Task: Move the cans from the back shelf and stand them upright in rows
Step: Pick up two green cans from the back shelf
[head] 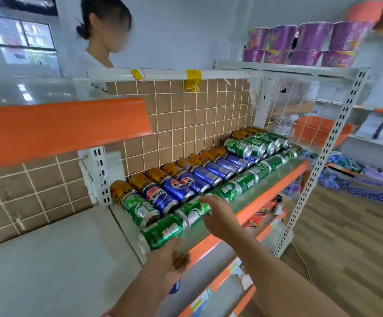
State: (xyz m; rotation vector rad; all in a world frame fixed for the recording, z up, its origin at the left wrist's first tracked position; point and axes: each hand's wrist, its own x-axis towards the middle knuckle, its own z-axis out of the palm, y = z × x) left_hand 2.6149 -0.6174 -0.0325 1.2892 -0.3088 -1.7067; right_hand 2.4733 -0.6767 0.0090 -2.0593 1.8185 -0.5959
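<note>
My right hand [218,216] curls over a green can [194,210] to lift it upright — my left hand [168,255], its grip too blurred to judge, sits at the end can [163,232] — the cans lie sideways on the shelf [275,188].

Single head view; wide-angle, rolled; faces forward-down, close over can shelf [275,189].

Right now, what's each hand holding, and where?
Right hand grips a lying green can round its side. Left hand touches the nearest green can; grip unclear.
</note>
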